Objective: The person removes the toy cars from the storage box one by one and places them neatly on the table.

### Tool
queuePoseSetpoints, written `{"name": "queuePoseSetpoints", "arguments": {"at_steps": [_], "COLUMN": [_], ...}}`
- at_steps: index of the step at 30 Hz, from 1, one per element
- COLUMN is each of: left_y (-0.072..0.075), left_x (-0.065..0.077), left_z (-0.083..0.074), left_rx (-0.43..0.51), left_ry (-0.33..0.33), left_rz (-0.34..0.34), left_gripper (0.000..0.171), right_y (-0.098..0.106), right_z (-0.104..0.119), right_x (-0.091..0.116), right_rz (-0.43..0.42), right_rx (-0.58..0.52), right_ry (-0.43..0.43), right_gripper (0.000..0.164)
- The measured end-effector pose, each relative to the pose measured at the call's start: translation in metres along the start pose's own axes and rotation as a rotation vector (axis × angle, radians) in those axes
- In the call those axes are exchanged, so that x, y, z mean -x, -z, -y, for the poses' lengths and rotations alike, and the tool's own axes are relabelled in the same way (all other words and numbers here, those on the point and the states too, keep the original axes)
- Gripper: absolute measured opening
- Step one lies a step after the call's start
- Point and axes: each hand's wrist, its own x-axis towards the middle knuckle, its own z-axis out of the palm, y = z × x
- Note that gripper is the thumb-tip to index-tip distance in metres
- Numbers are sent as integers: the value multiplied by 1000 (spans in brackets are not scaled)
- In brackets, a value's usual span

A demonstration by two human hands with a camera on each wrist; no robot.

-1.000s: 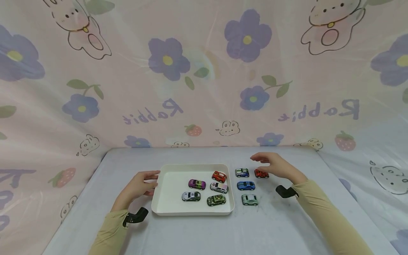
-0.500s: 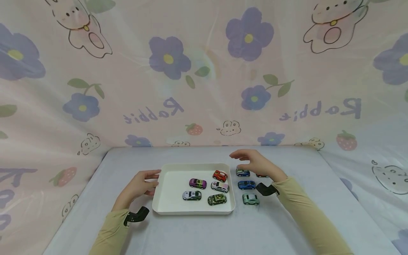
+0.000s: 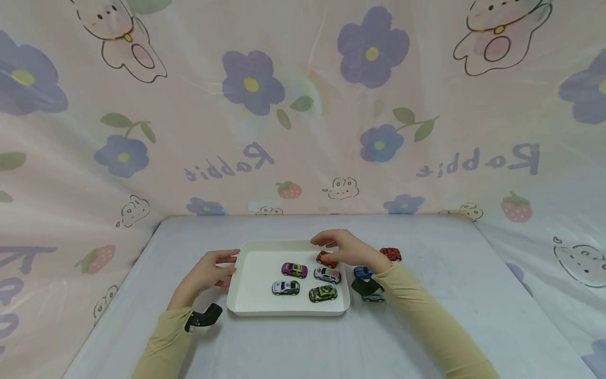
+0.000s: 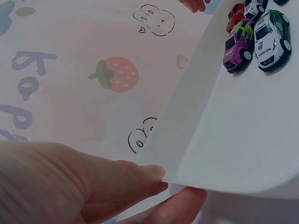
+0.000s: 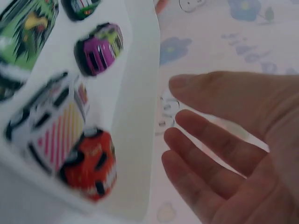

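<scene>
A white tray [image 3: 255, 308] holds several toy cars: a purple car [image 3: 294, 270], a silver-white car [image 3: 285, 287], a green camouflage car [image 3: 323, 293], a white car with pink stripes [image 3: 327, 275] and a red car [image 3: 326, 259]. My left hand [image 3: 211, 272] rests fairly straight fingertips against the tray's left rim. In the left wrist view its thumb touches the rim. Over the tray's far right corner hovers my right hand [image 3: 349, 248], fingers relaxed and spread from the thumb. The right wrist view shows nothing between them.
Right of the tray, a red car with dark marks [image 3: 390, 254], a blue car [image 3: 362, 272] and a pale green car [image 3: 373, 297] are on the white table [image 3: 426, 337]. The right forearm partly covers the latter two. A printed curtain [image 3: 303, 131] hangs behind.
My right hand has moved left, from above the cars beside the tray to the tray's far right corner, uncovering the outer red car. The left hand stays at the rim.
</scene>
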Motion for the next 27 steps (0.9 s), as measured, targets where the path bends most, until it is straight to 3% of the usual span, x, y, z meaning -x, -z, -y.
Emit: {"name": "queuePoseSetpoints", "arguments": {"at_steps": [6, 14, 27], "left_y": [0, -1, -1], "left_x": [0, -1, -1], "left_z": [1, 3, 3], "left_rx": [0, -2, 3], "left_ry": [3, -2, -2], "left_rz": [1, 2, -4], "left_gripper": [52, 52, 51], "right_y": [-12, -28, -40], "right_z": [8, 12, 15], "right_x": [-13, -26, -37], "right_rz": [38, 100, 135], "right_rx": [-23, -30, 106], "right_ry": [16, -25, -118], "right_gripper": [41, 44, 44]}}
